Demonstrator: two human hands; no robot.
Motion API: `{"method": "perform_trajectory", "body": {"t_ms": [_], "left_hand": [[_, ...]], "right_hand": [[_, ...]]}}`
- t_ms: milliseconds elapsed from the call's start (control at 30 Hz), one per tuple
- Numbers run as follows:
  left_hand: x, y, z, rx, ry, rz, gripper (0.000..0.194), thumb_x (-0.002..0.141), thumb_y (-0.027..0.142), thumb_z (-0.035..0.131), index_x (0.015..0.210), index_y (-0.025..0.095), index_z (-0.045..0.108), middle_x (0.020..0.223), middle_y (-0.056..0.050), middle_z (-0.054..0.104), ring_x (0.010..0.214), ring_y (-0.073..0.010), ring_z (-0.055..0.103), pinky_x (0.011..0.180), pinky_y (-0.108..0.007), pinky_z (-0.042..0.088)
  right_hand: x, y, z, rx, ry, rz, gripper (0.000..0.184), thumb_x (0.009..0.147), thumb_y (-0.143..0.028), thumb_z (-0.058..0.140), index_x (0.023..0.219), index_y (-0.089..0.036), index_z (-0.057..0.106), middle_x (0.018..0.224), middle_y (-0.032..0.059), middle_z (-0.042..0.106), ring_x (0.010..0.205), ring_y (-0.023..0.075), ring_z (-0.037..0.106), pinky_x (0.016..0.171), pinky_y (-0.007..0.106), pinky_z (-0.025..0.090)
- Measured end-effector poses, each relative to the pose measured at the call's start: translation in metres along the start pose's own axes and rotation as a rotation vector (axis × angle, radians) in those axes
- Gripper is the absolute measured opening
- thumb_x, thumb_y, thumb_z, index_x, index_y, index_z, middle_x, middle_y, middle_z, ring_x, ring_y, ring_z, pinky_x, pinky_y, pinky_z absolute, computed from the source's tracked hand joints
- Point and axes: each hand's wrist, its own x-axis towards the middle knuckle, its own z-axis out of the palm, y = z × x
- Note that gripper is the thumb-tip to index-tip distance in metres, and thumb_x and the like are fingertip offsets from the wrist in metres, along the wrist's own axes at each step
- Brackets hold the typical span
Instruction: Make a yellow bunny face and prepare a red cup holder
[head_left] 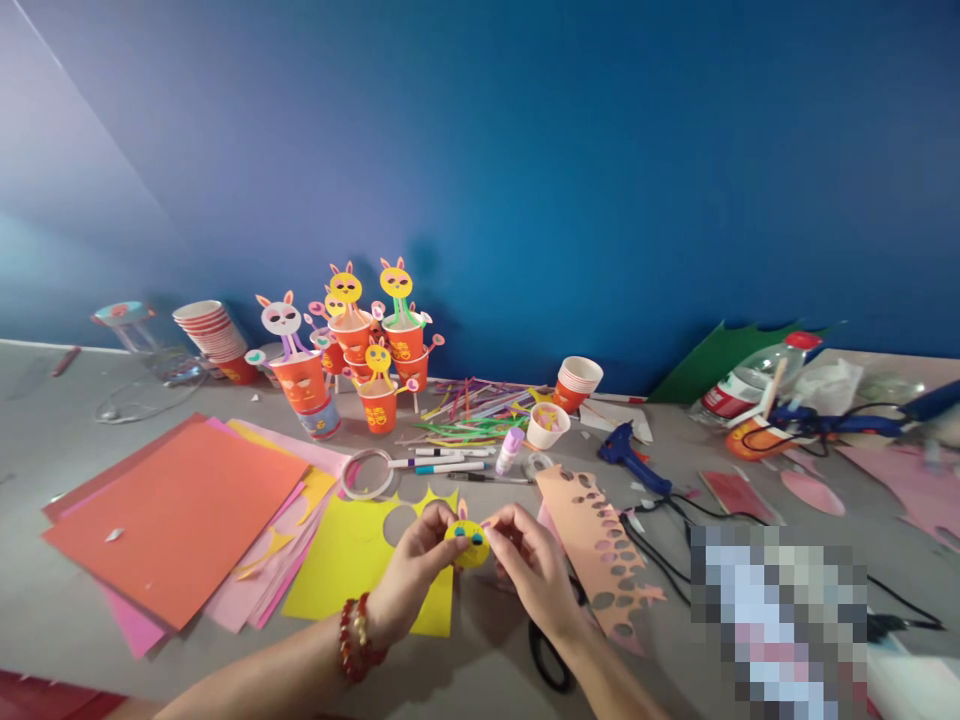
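A round yellow paper bunny face (472,553) with dark and blue eyes is held up between my two hands. My left hand (420,550), with red bead bracelets at the wrist, pinches its left side between thumb and fingers. At the right edge of the face, my right hand (529,560) is closed in a pinch. A pink ear (463,510) stands up at the top of the face; beside my right fingertips a bit of pink shows, partly hidden. Under my left hand lies a yellow sheet (337,550) with round cut-outs. Black-handled scissors (551,660) lie partly beneath my right forearm.
Finished bunny cups (379,405) stand at the back, near stacked paper cups (214,335). Orange paper (187,510) lies left. Markers (450,467), a glue stick (510,450) and a punched peach sheet (589,540) lie ahead. A blue glue gun (634,460) and its cable sit right.
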Motion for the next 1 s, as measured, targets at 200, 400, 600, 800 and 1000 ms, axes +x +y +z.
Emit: {"method": "perform_trajectory", "body": {"t_ms": [200,400,600,800,1000], "left_hand": [[0.0005,-0.0017,-0.0008,0.003,-0.014,0.024,0.031,0.078,0.031,0.08,0.085,0.018,0.053,0.083,0.002,0.054,0.071,-0.009,0.05,0.065,-0.02,0.043],[0.0013,-0.0033,-0.0014,0.011,-0.017,0.033,0.031,0.077,0.032,0.081,0.085,0.018,0.054,0.083,0.002,0.055,0.072,-0.0093,0.051,0.066,-0.021,0.044],[0.0001,-0.0038,-0.0015,0.012,-0.015,0.019,0.031,0.078,0.032,0.08,0.085,0.018,0.053,0.08,0.002,0.055,0.071,-0.0101,0.051,0.065,-0.021,0.044],[-0.0007,-0.0018,0.0006,0.017,-0.003,0.0,0.032,0.077,0.033,0.081,0.085,0.018,0.054,0.079,0.002,0.055,0.07,-0.0103,0.052,0.064,-0.021,0.045],[-0.0021,-0.0007,0.0018,0.002,0.004,-0.012,0.034,0.074,0.034,0.082,0.084,0.018,0.054,0.077,0.003,0.056,0.069,-0.0104,0.051,0.063,-0.022,0.044]], "right_hand": [[-0.0003,-0.0004,0.0003,-0.058,0.011,-0.03,0.027,0.097,-0.043,0.055,0.082,-0.021,0.055,0.072,-0.0022,0.052,0.057,0.0114,0.048,0.049,0.021,0.039],[-0.0003,-0.003,-0.0001,-0.112,0.006,-0.076,0.026,0.098,-0.039,0.054,0.08,-0.02,0.054,0.07,-0.0025,0.051,0.057,0.0113,0.046,0.051,0.021,0.038],[0.0008,-0.0053,-0.0014,-0.134,-0.009,-0.099,0.025,0.098,-0.037,0.053,0.08,-0.02,0.054,0.07,-0.0022,0.053,0.055,0.0111,0.046,0.051,0.021,0.038],[0.0004,-0.0079,-0.0019,-0.134,-0.016,-0.095,0.025,0.098,-0.036,0.053,0.079,-0.02,0.054,0.071,-0.0015,0.055,0.055,0.0108,0.045,0.051,0.021,0.038],[0.0005,-0.0081,-0.0026,-0.101,-0.029,-0.106,0.019,0.096,-0.036,0.056,0.085,-0.02,0.058,0.074,-0.0001,0.057,0.06,0.0123,0.05,0.052,0.021,0.04]]}}
